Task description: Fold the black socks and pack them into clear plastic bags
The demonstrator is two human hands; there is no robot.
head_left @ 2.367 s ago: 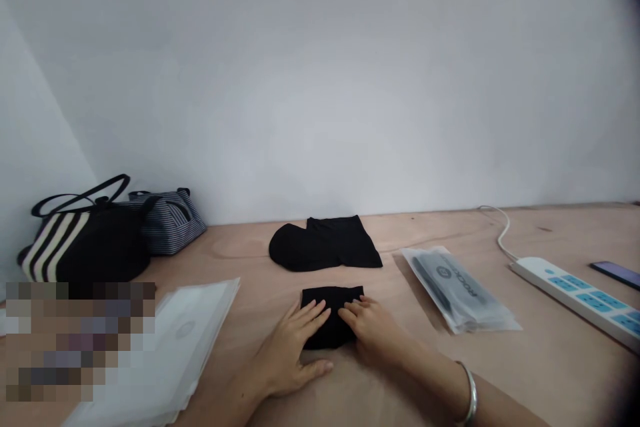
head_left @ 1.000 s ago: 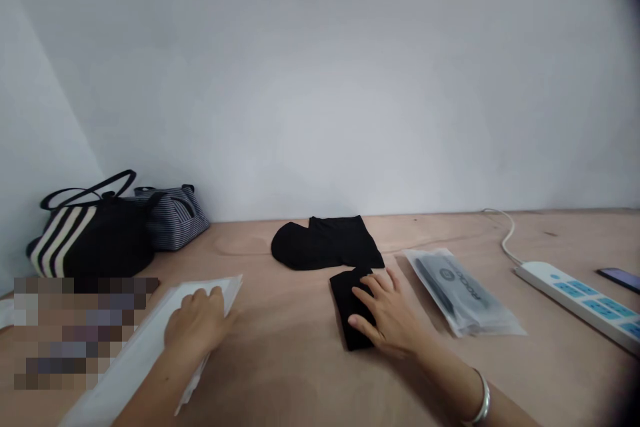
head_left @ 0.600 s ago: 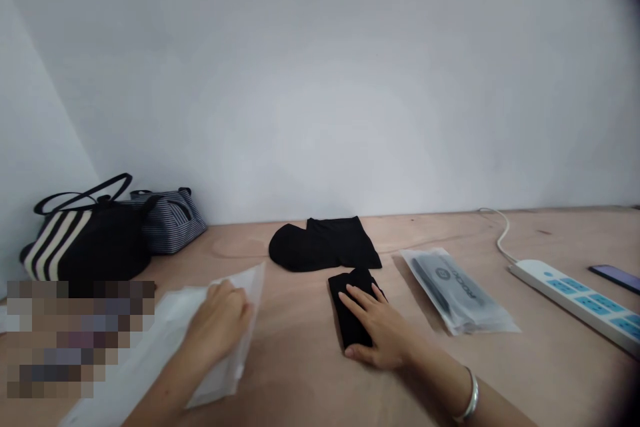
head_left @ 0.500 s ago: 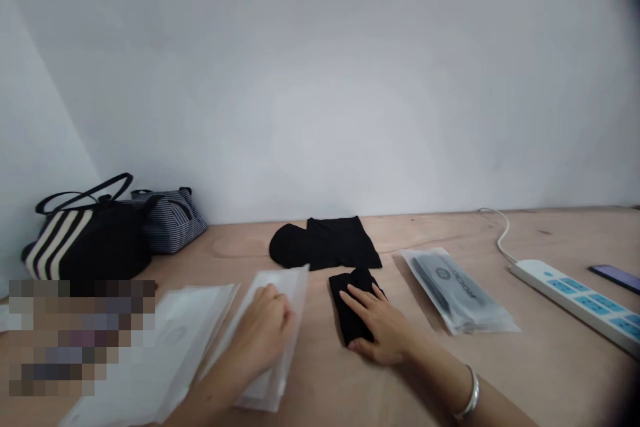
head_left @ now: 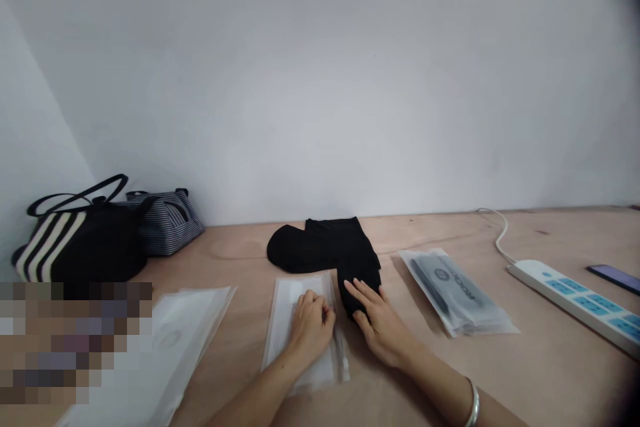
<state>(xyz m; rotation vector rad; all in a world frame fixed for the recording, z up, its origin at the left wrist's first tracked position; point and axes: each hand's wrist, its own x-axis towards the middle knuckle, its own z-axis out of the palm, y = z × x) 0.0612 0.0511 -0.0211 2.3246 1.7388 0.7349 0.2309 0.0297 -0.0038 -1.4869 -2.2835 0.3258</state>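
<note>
My left hand [head_left: 311, 323] is closed over a frosted plastic zip bag [head_left: 280, 320], its curled fingers close to the bag's right edge. What the fingertips pinch is partly hidden. Flat on a folded black sock [head_left: 350, 283] lies my right hand [head_left: 383, 323], fingers spread, with a silver bangle on the wrist. The folded sock touches or overlaps a second black sock [head_left: 320, 247], which is spread out further back with its rounded end to the left.
Left of my hands lie more frosted bags [head_left: 170, 340]. A filled, printed bag [head_left: 450, 290] is on the right, beside a white power strip [head_left: 565, 293] and a phone [head_left: 615, 277]. A black striped bag [head_left: 85, 240] and a grey striped pouch [head_left: 170, 223] stand at the back left.
My left hand has moved right, and the zip bag has shifted right and straightened with it. Under my right hand the folded sock has slid back, up to the spread sock.
</note>
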